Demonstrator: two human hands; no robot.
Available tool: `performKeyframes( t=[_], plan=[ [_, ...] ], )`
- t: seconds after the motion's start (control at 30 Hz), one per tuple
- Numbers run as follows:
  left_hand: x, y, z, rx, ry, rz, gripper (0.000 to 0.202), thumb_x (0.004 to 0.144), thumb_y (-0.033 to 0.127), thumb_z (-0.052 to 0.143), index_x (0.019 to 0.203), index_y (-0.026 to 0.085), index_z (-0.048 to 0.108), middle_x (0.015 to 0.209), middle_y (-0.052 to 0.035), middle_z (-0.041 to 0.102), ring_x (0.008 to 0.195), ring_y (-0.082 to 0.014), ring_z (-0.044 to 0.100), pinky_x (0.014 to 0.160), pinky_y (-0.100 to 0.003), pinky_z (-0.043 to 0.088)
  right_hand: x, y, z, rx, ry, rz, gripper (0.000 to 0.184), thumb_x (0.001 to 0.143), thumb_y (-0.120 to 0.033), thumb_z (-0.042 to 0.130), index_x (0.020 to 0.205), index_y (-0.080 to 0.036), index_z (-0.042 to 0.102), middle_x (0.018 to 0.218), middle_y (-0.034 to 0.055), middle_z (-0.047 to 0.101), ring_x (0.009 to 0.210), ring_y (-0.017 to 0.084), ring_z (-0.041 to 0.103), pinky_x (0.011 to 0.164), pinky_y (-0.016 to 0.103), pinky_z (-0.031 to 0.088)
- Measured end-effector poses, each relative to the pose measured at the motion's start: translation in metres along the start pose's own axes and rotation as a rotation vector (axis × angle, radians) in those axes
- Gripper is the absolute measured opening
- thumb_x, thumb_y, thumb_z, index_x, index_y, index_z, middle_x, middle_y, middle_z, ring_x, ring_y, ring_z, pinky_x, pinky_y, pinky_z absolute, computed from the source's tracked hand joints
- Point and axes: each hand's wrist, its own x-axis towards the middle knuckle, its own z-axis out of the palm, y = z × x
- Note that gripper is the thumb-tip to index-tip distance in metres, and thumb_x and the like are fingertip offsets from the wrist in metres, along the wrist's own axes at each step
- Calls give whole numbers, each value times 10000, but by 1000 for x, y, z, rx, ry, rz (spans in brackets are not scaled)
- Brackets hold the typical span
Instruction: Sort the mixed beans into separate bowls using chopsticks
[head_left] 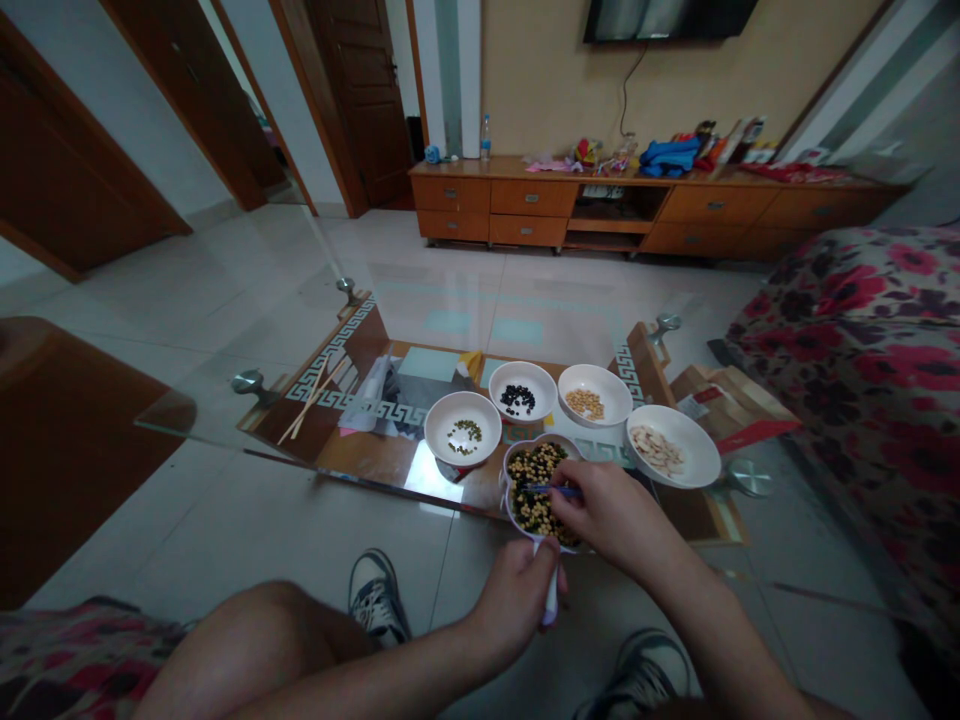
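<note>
A white bowl of mixed beans [534, 478] stands at the near edge of the glass table [225, 400]. My left hand [517, 590] is closed round the bowl's white handle below the rim. Over the mixed beans, my right hand [607, 510] pinches blue tweezers [547, 490], their tips among the beans. Beyond stand four white bowls: green beans [463, 428], black beans [523, 391], yellow beans [595, 395] and pale beans [673, 446].
Chopsticks [307, 400] and papers lie on the shelf under the glass. A floral sofa [862, 370] is at the right, a cardboard box [724, 400] beside it. A wooden TV cabinet [637, 205] lines the far wall. My knees and shoes show below.
</note>
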Motion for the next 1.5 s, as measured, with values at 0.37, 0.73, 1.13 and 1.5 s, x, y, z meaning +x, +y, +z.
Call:
performKeyframes(
  t=[0.37, 0.73, 1.13, 1.5],
  plan=[
    [3, -1, 1, -2, 12, -7, 674, 758, 841, 334, 612, 210, 520, 428, 37, 408, 400, -123, 428, 438, -246, 335, 2, -4, 7, 42, -85, -7, 150, 866, -264, 578, 862, -206, 717, 818, 61, 722, 697, 167, 633, 607, 249, 383],
    [1, 2, 0, -12, 3, 7, 629, 783, 792, 339, 606, 214, 515, 442, 37, 408, 407, -123, 427, 442, -248, 340, 3, -5, 9, 29, -99, -42, 164, 889, -257, 561, 849, -195, 707, 851, 72, 723, 738, 179, 627, 636, 272, 375],
    [0, 0, 0, -10, 4, 2, 626, 780, 787, 342, 615, 210, 520, 439, 37, 411, 407, -123, 432, 438, -244, 331, 2, -5, 6, 40, -118, -33, 166, 888, -261, 564, 823, -199, 704, 821, 65, 718, 698, 162, 616, 611, 257, 357],
    [1, 3, -1, -7, 7, 1, 624, 785, 782, 339, 612, 212, 523, 438, 36, 412, 411, -125, 436, 447, -249, 342, 0, -3, 9, 16, -107, -24, 146, 861, -251, 576, 816, -212, 709, 795, 51, 717, 692, 166, 620, 599, 264, 341]
  ],
)
